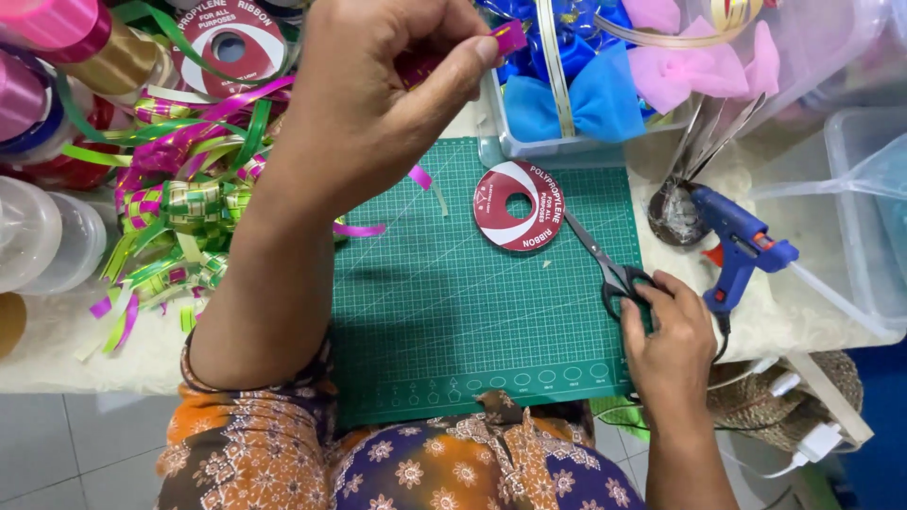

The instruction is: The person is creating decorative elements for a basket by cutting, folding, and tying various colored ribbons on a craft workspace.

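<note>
Spread across the table's middle: a green cutting mat [453,312] with a printed grid, its near edge at the patterned orange and purple clothing [397,467]. Beyond the mat's far edge, a clear plastic box [510,142] packed with blue and pink fabric bows [605,99]. At far right, another clear bin [864,217], only partly in view. Heaped left of the mat, a tangle of green, gold and magenta ribbon pieces [184,208], with ribbon rolls [85,47] stacked behind it.

Raised over the mat's far left corner, the left hand [378,94], thumb and forefinger pinched tight on a short strip of magenta ribbon [510,38], its free end poking out to the right of the fingertips. Lower right, the right hand [671,340], resting at the mat's right edge with fingers curled through the black handles of a pair of scissors [609,269]; blades flat on the mat, nearly closed, tips pointing up-left.

Just right of the scissors, off the mat, a blue glue gun [742,241] lying on its side. At the blade tips, 1 flat red and white ribbon spool [519,205] lying on the mat. Scattered on the mat's left part, 2 loose magenta ribbon offcuts [359,229].
</note>
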